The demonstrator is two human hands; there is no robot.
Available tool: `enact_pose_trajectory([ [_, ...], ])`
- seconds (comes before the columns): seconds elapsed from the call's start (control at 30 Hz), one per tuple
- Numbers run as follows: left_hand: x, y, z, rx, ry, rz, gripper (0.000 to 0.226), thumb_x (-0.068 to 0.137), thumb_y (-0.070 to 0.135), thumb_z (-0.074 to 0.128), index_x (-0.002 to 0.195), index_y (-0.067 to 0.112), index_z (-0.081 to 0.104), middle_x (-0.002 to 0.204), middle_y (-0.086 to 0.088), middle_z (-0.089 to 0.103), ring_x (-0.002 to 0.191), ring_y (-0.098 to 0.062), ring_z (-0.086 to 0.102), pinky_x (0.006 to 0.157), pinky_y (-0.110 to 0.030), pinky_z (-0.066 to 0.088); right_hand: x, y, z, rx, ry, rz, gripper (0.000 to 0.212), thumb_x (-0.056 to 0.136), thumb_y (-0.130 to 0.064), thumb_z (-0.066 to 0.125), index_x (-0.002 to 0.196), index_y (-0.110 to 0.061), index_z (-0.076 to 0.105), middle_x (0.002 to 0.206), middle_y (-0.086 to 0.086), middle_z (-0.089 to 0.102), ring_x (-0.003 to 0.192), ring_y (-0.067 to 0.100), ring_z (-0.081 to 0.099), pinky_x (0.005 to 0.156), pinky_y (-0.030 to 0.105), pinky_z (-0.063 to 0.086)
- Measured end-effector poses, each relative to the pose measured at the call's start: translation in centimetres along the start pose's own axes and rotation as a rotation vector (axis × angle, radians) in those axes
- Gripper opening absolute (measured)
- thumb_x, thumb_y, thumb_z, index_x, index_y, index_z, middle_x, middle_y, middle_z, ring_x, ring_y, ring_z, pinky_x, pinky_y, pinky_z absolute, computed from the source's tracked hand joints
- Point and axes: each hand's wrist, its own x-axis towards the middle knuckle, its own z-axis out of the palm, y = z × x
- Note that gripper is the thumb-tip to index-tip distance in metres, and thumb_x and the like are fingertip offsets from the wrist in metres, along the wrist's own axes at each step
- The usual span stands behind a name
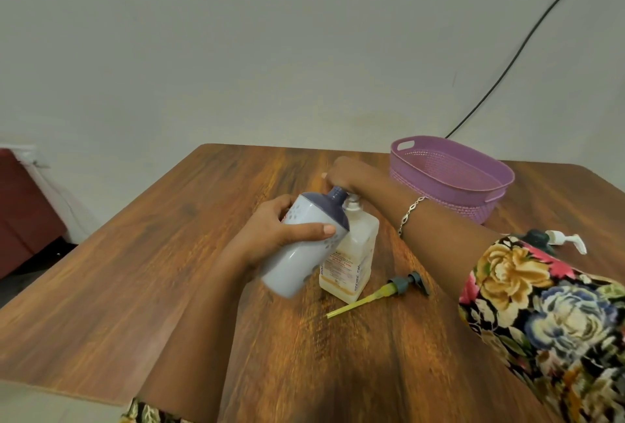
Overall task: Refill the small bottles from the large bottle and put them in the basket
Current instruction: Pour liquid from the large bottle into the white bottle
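Note:
My left hand (280, 229) grips a white bottle with a dark blue top (297, 260), tilted so that its open neck points up and right. That neck sits against the top of a clear square bottle (351, 253), which stands upright mid-table and holds a little cream liquid at the bottom. My right hand (348, 174) reaches over from the right and is closed around the clear bottle's neck, hiding its mouth. The empty purple basket (439, 192) stands at the back right, apart from both hands.
A removed pump head with a yellow tube (402, 284) lies on the wooden table (169, 270) just right of the clear bottle. A dark bottle with a white pump (554, 238) lies behind my right sleeve. A black cable (507, 64) hangs on the wall.

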Motion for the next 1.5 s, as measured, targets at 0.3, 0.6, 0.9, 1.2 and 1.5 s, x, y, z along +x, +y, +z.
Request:
enact_pose_trajectory([
  [0.3,-0.2,0.3,-0.1,0.016,0.022,0.009,0.081,0.043,0.047,0.078,0.114,0.015,0.054,0.095,-0.008,0.069,0.076,-0.025,0.070,0.058,-0.031,0.055,-1.0,0.0,-1.9,0.253,0.002,-0.029,0.023,0.095,-0.013,0.047,0.080,-0.001,0.060,0.066,0.009,0.052,0.053,0.020,0.047,0.046,0.024,0.039],
  [0.6,-0.3,0.2,0.3,-0.001,0.030,-0.009,0.069,0.054,0.032,0.083,0.113,0.011,0.054,0.093,-0.012,0.069,0.071,-0.027,0.070,0.054,-0.031,0.054,0.1,0.1,0.0,0.108,0.124,0.120,0.034,0.095,-0.023,0.046,0.063,-0.009,0.043,0.072,0.009,0.048,0.078,0.027,0.052,0.071,0.033,0.042],
  [0.9,0.1,0.2,-0.1,0.044,0.058,0.028,0.085,0.041,0.050,0.078,0.114,0.013,0.054,0.098,-0.011,0.069,0.080,-0.028,0.070,0.061,-0.034,0.056,-1.5,0.1,-1.7,0.419,0.009,0.005,0.020,0.094,-0.018,0.050,0.092,-0.001,0.060,0.089,0.014,0.062,0.054,0.018,0.046,0.050,0.025,0.038],
  [1.2,0.2,-0.4,0.0,0.037,0.032,0.014,0.080,0.045,0.046,0.079,0.113,0.012,0.053,0.098,-0.014,0.068,0.077,-0.032,0.069,0.062,-0.039,0.056,-0.5,0.0,-0.1,0.142,0.067,0.125,0.026,0.093,-0.025,0.052,0.101,-0.001,0.059,0.100,0.016,0.060,0.084,0.028,0.062,0.072,0.034,0.046],
  [1.5,-0.5,0.2,0.1,0.038,0.034,0.005,0.080,0.045,0.046,0.078,0.114,0.015,0.054,0.098,-0.010,0.068,0.078,-0.026,0.070,0.057,-0.030,0.054,-1.2,0.2,-1.4,0.268,0.081,0.042,0.028,0.094,-0.013,0.048,0.067,-0.005,0.048,0.064,0.008,0.048,0.053,0.019,0.045,0.051,0.029,0.040],
])
